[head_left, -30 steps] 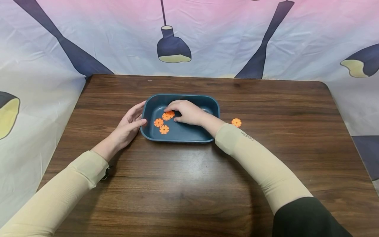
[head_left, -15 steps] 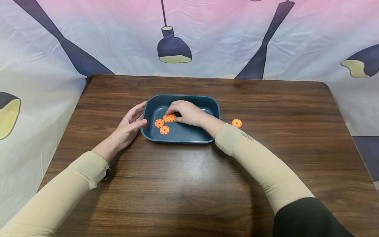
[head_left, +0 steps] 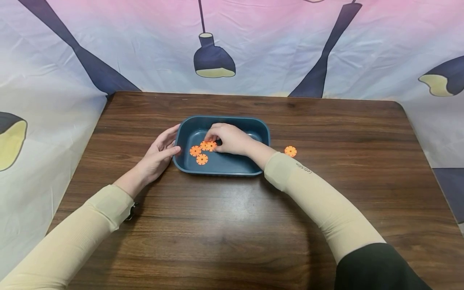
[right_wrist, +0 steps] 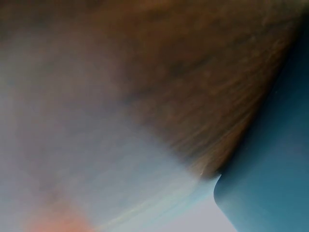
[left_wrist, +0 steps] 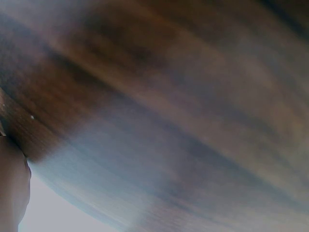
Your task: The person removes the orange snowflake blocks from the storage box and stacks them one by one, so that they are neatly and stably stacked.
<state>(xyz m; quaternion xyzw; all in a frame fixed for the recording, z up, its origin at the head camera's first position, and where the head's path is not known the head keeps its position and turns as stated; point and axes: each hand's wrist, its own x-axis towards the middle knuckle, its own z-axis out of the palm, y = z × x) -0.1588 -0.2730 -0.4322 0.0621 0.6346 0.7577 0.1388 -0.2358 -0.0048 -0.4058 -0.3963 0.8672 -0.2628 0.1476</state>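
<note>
A person's right grip [head_left: 232,139] pinches an orange disc [head_left: 212,146] beside three other discs [head_left: 201,159] in a blue tray [head_left: 232,163], its end held by the left grip [head_left: 156,156]. Separating one disc appears to be the step in hand; the next move likely calls for a clean lift. A lone disc [head_left: 290,151] lies on the counter [head_left: 232,229]. The pinch is partly hidden; wrist views blur.
</note>
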